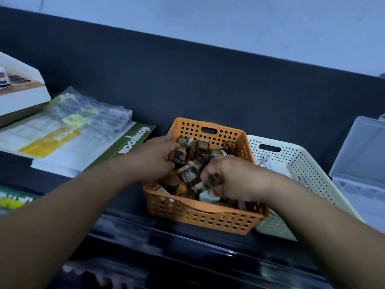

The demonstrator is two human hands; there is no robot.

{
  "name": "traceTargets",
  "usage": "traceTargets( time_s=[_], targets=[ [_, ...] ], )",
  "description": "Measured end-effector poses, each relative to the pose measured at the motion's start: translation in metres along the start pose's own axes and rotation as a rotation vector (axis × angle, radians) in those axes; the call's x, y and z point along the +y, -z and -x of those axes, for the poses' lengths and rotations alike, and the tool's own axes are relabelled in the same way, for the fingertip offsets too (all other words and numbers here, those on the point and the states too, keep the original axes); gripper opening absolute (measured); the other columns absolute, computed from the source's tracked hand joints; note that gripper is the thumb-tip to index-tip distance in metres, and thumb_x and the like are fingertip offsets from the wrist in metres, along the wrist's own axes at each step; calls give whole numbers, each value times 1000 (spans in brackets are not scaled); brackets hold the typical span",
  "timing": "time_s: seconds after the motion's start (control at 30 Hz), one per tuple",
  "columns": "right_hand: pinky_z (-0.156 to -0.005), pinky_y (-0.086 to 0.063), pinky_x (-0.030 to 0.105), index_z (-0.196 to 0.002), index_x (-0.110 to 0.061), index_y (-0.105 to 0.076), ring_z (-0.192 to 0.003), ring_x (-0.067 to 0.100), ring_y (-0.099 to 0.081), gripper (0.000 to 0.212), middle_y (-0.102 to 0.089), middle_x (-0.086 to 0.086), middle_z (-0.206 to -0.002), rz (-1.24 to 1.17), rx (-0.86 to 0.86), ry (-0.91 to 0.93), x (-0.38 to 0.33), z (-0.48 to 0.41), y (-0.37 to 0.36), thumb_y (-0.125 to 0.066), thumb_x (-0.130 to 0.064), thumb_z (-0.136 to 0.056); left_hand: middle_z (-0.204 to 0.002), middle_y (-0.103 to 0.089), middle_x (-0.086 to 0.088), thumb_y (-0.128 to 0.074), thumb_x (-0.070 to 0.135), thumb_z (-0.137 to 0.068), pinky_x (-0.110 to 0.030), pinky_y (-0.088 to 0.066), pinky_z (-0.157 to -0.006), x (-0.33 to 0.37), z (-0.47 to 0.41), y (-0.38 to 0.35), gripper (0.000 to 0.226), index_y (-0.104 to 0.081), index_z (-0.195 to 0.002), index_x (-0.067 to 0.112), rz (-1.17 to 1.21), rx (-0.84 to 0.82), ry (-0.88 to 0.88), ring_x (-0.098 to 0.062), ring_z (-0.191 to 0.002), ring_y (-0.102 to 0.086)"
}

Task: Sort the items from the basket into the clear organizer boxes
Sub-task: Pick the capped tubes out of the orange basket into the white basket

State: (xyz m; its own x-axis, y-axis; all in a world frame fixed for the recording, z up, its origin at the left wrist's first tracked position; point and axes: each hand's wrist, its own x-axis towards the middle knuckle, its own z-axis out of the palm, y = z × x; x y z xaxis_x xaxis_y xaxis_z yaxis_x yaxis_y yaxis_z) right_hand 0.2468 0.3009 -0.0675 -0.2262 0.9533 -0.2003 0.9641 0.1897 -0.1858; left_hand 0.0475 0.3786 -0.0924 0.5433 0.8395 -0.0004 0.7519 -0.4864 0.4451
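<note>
1. At far left, a stack of plastic sleeves [83, 117] and a green notebook [133, 142] lie just beside the orange basket [200, 210]. We judge that a left elbow swinging outward could shove them, so there is little room that way.
2. The left hand [154, 157] curls round one of the small brown cases [188, 174] by the basket's left wall. The cases lie heaped and look smooth, so pulling one free could tip its neighbours over the low rim.
3. The basket's near wall stands by a glossy dark ledge [187, 243]. A downward press on that rim could slide or tilt the basket toward us.
4. The right hand [231, 178] pinches another case between thumb and curled fingers. Blur hides how firm the pinch is, and a loose one could drop the case mid-carry.
5. The white basket [302, 161] sits just beside the orange one, between it and the clear organizer box [362, 155] at far right, whose lid is up. We judge the carry must rise over the white wall. The free room is above, and the dark back panel [208, 80] closes the rear.
</note>
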Motion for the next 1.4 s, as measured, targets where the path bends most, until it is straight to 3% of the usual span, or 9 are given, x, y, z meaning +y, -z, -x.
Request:
traceTargets(
  time_s=[0.1, 0.17, 0.27, 0.43, 0.53, 0.67, 0.83, 0.97, 1.4],
  targets=[
    [-105, -39, 31, -116, -34, -64, -119, 15, -45, 28, -53, -7, -122, 78, 37, -22, 15, -23, 2, -65, -28, -89, -153, -33, 9, -56, 29, -92, -41, -3, -118, 10, -6, 5, 54, -38, -142, 38, -268, -16, -122, -14, -145, -17],
    [-106, -38, 31, -118, -33, -64, -121, 19, -45, 27, -53, -4, -126, 85, 118, -73, 24, -33, 6, -62, -32, -91, -144, -47, 6, -56, 28, -92, -42, -18, -117, 19, -15, 4, 47, -45, -137, 40, -272, -76, -175, -17, -136, -35],
    [-105, -39, 32, -127, -31, -58, -123, 24, -43, 40, -49, -1, -132, 147, 289, -143, 33, -31, 5, -60, -19, -89, -135, -55, 4, -52, 25, -96, -37, -42, -103, 30, -31, 0, 38, -54, -132, 36, -204, -191, -211, -19, -123, -49],
    [-100, -43, 39, -130, -29, -57, -120, 23, -47, 53, -55, -3, -129, 218, 320, -204, 36, -7, -4, -62, -15, -79, -125, -58, 6, -49, 14, -97, -19, -41, -61, 40, -61, -9, 35, -61, -125, 32, -220, -321, -323, -6, -73, -51],
    [-101, -42, 36, -132, -29, -56, -120, 20, -48, 54, -56, -5, -128, 165, 325, -236, 37, 5, -7, -64, -16, -81, -122, -59, 10, -54, 20, -96, -27, -51, -77, 50, -73, -16, 30, -64, -121, 31, -216, -371, -385, -9, -83, -61],
    [-102, -40, 31, -131, -26, -57, -120, 16, -48, 48, -56, -4, -128, 54, 354, -238, 38, 8, -11, -64, -17, -85, -83, -48, 21, -61, 21, -92, -27, -31, -85, 59, -78, -30, 28, -66, -115, 36, -395, -383, -509, -11, -97, -45],
    [-102, -39, 29, -128, -26, -59, -120, 15, -48, 42, -55, -4, -127, 7, 354, -225, 40, 8, -10, -65, -21, -87, -117, -54, 9, -62, 23, -91, -35, -30, -97, 59, -83, -34, 29, -64, -115, 38, -497, -383, -452, -16, -107, -34],
    [-103, -36, 25, -129, -25, -58, -121, 14, -48, 41, -55, -4, -129, -7, 348, -207, 40, 9, -10, -64, -23, -88, -113, -55, 7, -64, 23, -89, -35, -30, -100, 57, -84, -37, 20, -66, -107, 32, -533, -335, -464, -15, -106, -36],
    [-75, -51, 37, -98, -26, -65, -79, 16, -62, 11, -68, -4, -83, -360, 521, -208, 43, 8, 3, -66, -29, -87, -70, -68, 3, -83, 29, -70, -46, -56, -67, 72, -61, -11, 24, -62, -80, 24, 283, -54, -312, -18, -66, -65]
  ],
)
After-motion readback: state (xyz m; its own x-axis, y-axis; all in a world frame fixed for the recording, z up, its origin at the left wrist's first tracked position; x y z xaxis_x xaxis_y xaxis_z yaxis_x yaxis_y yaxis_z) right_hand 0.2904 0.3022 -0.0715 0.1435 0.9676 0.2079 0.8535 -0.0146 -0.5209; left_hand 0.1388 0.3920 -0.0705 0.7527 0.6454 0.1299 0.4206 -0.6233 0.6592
